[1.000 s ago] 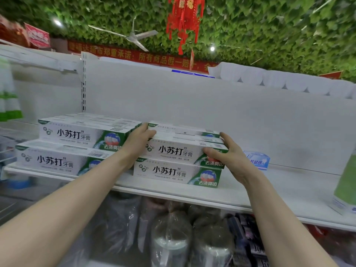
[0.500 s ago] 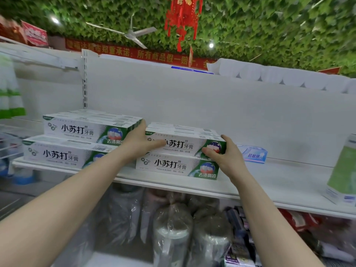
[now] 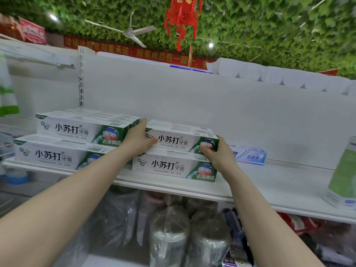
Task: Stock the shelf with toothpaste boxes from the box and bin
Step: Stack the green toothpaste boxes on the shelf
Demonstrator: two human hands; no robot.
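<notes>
Nearest the camera, two bare forearms reached up and away over plastic-wrapped goods [image 3: 169, 234] stored under the white shelf [image 3: 269, 185]. On that shelf, near its front edge and a little left of the middle, a lower toothpaste box [image 3: 173, 167] lay flat with its printed face outward, and the upper toothpaste boxes [image 3: 179, 140] sat directly on top of it. The left hand [image 3: 137, 141] clasped the left end of that upper layer, thumb laid across the front face and fingers running up the end, squeezed into the narrow gap beside the left stack [image 3: 77, 130]. The right hand [image 3: 219, 157] wrapped the right end, thumb pressing the front and fingers curled behind. Holding both ends at once probably let the person keep several boxes together as one block and square them over the layer beneath. The left stack was already two layers high, labels forward, with its lower layer set nearer the front than its upper one. The second pile looked meant to match it, close alongside. The supply box and bin were not in view. Just right of the right hand, further back, a single blue toothpaste box [image 3: 250, 156] lay on the shelf, and a green-and-white carton [image 3: 342, 178] stood at the far right edge. Beyond rose the white back panel [image 3: 192, 99], with white paper rolls [image 3: 269, 76] along its top. Farthest off were a red banner [image 3: 134, 53], a ceiling fan [image 3: 129, 32] and a red hanging ornament [image 3: 183, 14] under a leaf-covered ceiling.
</notes>
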